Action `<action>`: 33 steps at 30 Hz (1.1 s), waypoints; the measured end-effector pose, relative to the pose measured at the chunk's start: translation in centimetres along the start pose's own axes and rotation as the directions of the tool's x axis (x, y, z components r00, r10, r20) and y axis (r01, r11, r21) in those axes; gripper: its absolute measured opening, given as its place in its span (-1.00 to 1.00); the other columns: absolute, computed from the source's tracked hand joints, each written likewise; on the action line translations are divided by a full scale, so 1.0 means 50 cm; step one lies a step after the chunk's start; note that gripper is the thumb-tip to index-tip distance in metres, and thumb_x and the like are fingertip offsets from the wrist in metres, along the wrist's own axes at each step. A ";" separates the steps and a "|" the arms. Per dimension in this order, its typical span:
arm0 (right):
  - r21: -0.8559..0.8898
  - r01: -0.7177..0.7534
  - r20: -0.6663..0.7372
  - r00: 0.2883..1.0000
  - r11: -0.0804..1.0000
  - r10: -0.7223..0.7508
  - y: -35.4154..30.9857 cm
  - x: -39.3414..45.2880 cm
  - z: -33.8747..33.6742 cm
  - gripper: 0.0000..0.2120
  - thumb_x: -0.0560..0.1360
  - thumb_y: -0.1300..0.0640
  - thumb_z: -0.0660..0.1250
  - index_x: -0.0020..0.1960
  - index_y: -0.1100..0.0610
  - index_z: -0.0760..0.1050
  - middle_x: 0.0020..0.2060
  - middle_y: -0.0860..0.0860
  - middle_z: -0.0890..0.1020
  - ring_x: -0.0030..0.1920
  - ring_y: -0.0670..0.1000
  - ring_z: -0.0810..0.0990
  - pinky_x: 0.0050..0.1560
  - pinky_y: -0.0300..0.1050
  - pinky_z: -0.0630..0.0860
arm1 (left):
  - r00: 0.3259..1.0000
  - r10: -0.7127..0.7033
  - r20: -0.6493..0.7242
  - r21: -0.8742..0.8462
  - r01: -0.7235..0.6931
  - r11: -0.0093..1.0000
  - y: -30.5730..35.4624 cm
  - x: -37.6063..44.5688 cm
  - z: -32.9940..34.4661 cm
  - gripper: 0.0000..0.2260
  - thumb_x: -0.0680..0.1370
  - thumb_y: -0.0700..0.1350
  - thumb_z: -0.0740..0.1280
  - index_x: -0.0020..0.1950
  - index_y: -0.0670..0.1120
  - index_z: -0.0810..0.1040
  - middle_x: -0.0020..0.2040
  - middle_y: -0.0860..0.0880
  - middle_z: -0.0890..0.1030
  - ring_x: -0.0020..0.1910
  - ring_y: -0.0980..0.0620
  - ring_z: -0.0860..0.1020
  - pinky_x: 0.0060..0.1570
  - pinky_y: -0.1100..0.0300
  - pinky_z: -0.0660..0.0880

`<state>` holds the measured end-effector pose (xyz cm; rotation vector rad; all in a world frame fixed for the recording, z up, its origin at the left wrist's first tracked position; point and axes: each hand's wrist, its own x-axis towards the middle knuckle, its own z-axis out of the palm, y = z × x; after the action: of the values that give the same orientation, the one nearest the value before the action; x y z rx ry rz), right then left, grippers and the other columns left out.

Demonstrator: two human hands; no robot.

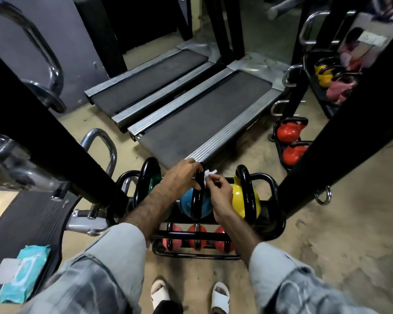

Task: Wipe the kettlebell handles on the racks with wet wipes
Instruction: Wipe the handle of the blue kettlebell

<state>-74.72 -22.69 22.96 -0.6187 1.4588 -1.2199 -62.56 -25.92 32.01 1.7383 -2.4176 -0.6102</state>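
Both hands on blue kettlebell's handle [196,196]: left hand [181,176] gripping, right hand [220,191] pinching wipe [208,175].

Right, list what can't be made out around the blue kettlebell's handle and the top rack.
All in the head view:
- Top of the blue kettlebell's black handle: covered by the left hand gripping it.
- White wet wipe: mostly hidden in the right hand; how far it touches the handle is unclear.
- Green kettlebell: body mostly behind its own handle and the left forearm.
- Teal wet wipes pack: label too blurred to read.
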 end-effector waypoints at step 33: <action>-0.612 0.307 0.264 0.948 0.729 -0.178 -0.124 0.129 0.037 -0.85 0.52 0.14 0.38 0.03 0.13 0.70 -0.05 0.01 0.73 -0.03 -0.13 0.64 -0.18 -0.58 0.36 | 0.959 -0.278 -0.062 -0.673 0.165 0.721 -0.071 0.008 0.055 -0.69 0.38 -0.14 0.54 0.09 -0.14 0.62 -0.01 -0.04 0.68 0.01 0.04 0.65 0.11 0.10 0.58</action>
<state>-76.27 -31.09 26.25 -1.4043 1.6675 -0.7839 -60.40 -26.52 28.09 1.6580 -1.5767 -1.1399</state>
